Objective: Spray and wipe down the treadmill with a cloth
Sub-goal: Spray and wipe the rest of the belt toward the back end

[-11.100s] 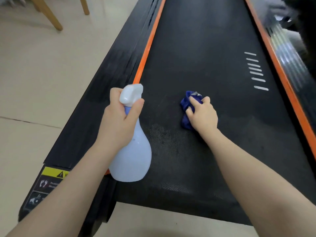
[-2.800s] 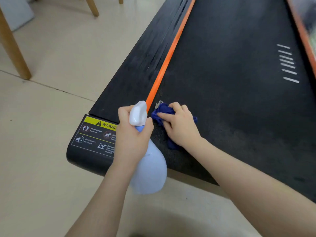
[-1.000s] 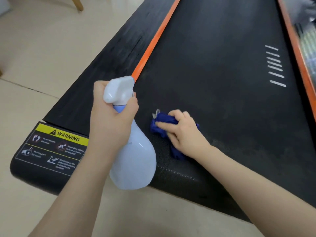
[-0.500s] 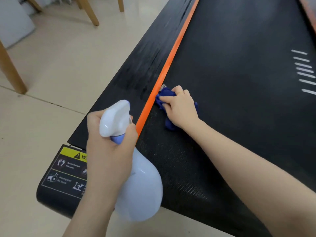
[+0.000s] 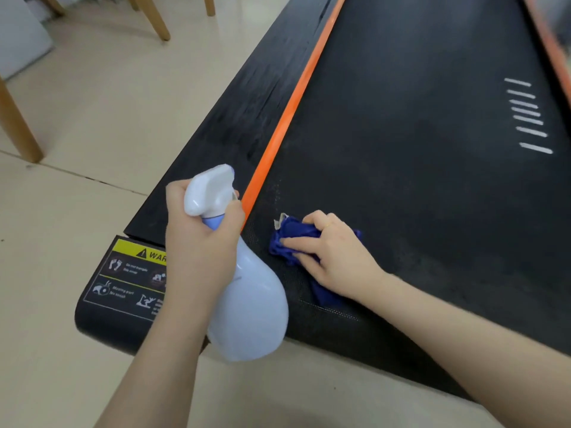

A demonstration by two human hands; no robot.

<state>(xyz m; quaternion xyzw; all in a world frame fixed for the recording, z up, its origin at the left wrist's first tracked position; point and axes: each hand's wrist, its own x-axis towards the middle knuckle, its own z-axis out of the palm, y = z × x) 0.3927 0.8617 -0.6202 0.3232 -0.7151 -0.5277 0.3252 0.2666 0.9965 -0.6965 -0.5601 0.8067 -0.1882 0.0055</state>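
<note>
Wiping treadmill belt (image 5: 417, 156), rear corner.
Right hand (image 5: 335, 257) presses bunched blue cloth (image 5: 292, 239), probably gripping it; left hand (image 5: 200, 239), just beside, grasps spray bottle (image 5: 247, 310) neck.

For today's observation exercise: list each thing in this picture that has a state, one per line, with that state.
Spray bottle: off the treadmill, gripped by the left hand.
Blue cloth: bunched, pressed on the belt under the right hand.
Treadmill belt: dusty smears visible.
Warning label: partly hidden by the left arm.

home | tiled floor (image 5: 92, 112) – wooden chair legs (image 5: 154, 17) – treadmill (image 5: 417, 149)
</note>
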